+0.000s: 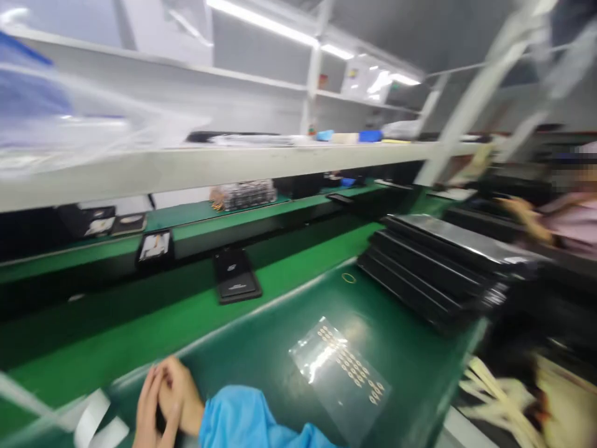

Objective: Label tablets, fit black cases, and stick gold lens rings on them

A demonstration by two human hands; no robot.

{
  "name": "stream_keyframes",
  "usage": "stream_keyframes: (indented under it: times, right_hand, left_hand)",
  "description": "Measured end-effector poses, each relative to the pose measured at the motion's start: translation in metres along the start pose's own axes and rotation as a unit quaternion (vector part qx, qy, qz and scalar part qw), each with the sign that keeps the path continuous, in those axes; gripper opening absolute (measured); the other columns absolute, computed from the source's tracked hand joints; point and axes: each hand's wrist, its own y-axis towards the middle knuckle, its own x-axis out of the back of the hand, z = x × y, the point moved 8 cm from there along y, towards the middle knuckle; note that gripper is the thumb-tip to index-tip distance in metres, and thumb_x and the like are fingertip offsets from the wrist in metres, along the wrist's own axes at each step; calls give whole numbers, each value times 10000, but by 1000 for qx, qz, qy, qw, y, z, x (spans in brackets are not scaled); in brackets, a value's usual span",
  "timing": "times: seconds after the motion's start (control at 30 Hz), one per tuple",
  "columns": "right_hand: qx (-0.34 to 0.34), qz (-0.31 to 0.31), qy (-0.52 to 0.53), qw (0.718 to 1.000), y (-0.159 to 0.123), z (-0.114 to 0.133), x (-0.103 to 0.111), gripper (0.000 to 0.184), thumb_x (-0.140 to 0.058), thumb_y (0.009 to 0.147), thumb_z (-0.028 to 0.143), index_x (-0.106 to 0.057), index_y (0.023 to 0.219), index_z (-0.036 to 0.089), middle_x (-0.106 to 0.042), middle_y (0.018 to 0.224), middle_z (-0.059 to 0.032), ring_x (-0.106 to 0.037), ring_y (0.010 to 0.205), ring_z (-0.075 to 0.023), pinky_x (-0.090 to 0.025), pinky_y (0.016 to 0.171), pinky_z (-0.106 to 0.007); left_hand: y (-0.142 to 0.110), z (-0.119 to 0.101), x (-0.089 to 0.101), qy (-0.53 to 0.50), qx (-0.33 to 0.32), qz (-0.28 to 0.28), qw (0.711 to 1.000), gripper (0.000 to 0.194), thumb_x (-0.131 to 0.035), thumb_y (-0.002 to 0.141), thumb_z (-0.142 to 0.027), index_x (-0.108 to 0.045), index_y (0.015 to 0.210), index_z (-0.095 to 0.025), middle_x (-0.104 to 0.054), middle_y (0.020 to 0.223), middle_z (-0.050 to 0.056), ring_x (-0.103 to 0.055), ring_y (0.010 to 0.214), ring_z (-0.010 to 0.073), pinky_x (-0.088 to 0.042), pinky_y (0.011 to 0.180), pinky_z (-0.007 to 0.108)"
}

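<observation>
At the lower left edge of the green mat, my left hand (145,412) and my right hand (187,398) are pressed together, with a blue sleeve on the right arm. The fingers of both hands are closed against each other. A small dark patch shows between them, too hidden to name. Curled white paper strips (96,423) lie to the left of my hands. To their right, a clear plastic sheet (326,379) with rows of small ring-shaped stickers rests on the mat. A black phone-like device (237,275) lies on the green strip beyond my hands.
A stack of black flat panels (420,267) stands at the mat's right side, near a thin yellow ring (349,278). A white shelf (261,163) runs across above the bench. Another person (573,211) works at the far right. Pale strips (504,398) hang below.
</observation>
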Motion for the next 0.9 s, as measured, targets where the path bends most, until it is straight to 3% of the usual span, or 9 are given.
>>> stream_keyframes:
  times: [0.1,0.2,0.37,0.5,0.67,0.77,0.9]
  right_hand:
    - [13,22,28,999,-10,-2,1,259,-422,855,431,-539,897,203,-665,845,-62,-649,779,-194,-522,704,-313]
    - [12,43,37,998,-16,-5,3,311,-453,841,472,-543,932,188,-657,859,-80,-632,780,-195,-517,725,-325]
    - [-3,69,32,997,-19,-10,7,433,-521,784,572,-562,949,174,-662,895,-102,-638,805,-217,-526,743,-357]
    - [-24,70,20,997,-19,-14,11,515,-580,689,641,-570,896,169,-674,859,-113,-650,792,-243,-535,746,-384]
    - [-47,53,17,997,-14,-11,19,558,-674,560,657,-593,842,183,-684,762,-102,-661,699,-258,-546,622,-358]
    - [-49,42,18,998,-11,-12,22,528,-736,495,619,-615,792,199,-676,710,-103,-658,637,-268,-545,554,-347]
    - [-56,-15,-20,998,-8,-28,27,458,-718,510,624,-618,744,244,-670,690,-110,-654,604,-282,-546,510,-355]
  left_hand:
    - [-6,-16,4,-25,66,19,997,540,-469,951,-437,-393,1415,-172,-307,1540,129,-287,1428,270,-210,1195,526]
    - [-8,-30,3,-55,93,39,993,683,-472,920,-448,-293,1463,-74,-255,1548,200,-239,1447,281,-171,1203,524]
    - [-16,-31,5,-46,159,21,986,845,-559,809,-412,-255,1492,-19,-273,1545,190,-290,1427,275,-248,1195,445]
    - [-18,-36,5,-43,181,26,982,885,-592,763,-400,-281,1489,0,-343,1509,200,-382,1367,318,-308,1164,453]
    - [-12,-48,12,-39,184,47,981,896,-597,764,-381,-269,1496,18,-399,1468,211,-425,1316,358,-336,1136,484]
    - [-14,-45,12,-93,213,57,971,914,-615,759,-401,-261,1516,-30,-388,1481,186,-398,1326,384,-291,1145,520]
    - [-19,-23,-3,-182,235,60,953,989,-678,696,-398,-248,1532,-90,-327,1518,175,-325,1370,399,-200,1168,548]
